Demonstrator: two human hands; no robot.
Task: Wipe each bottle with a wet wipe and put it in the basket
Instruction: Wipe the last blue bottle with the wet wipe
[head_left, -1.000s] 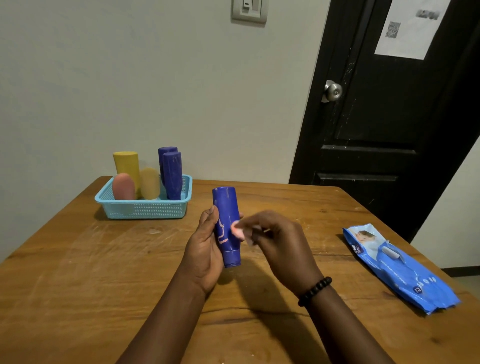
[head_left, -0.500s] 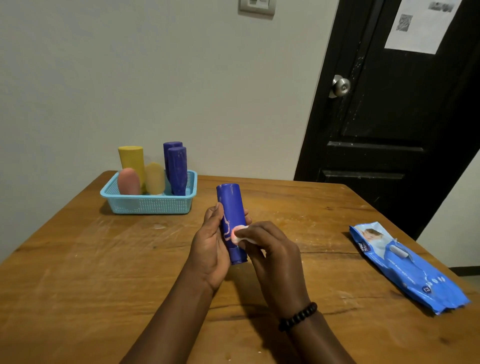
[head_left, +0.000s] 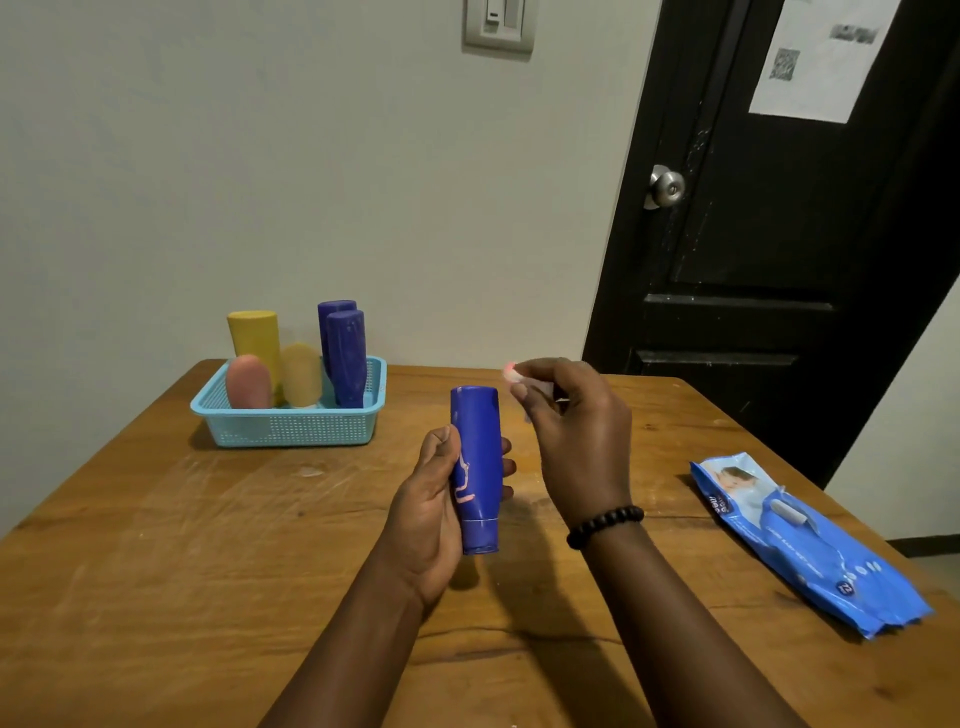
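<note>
Bottle (head_left: 475, 457) in left hand (head_left: 431, 519)

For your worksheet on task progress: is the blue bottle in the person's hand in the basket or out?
Out: left hand grips blue bottle above the table, apart from basket.

Black door (head_left: 779, 234), steel knob (head_left: 666, 187), wall switch (head_left: 498, 26), perhaps a QR notice (head_left: 821, 57)

You're working in dim, warm indoor light from overhead; soft shadows of your arms fall on the table (head_left: 156, 545). The door (head_left: 779, 260) goes nearly black. Edges bow from the wide lens, and the right hand (head_left: 571, 431) is slightly blurred.
</note>
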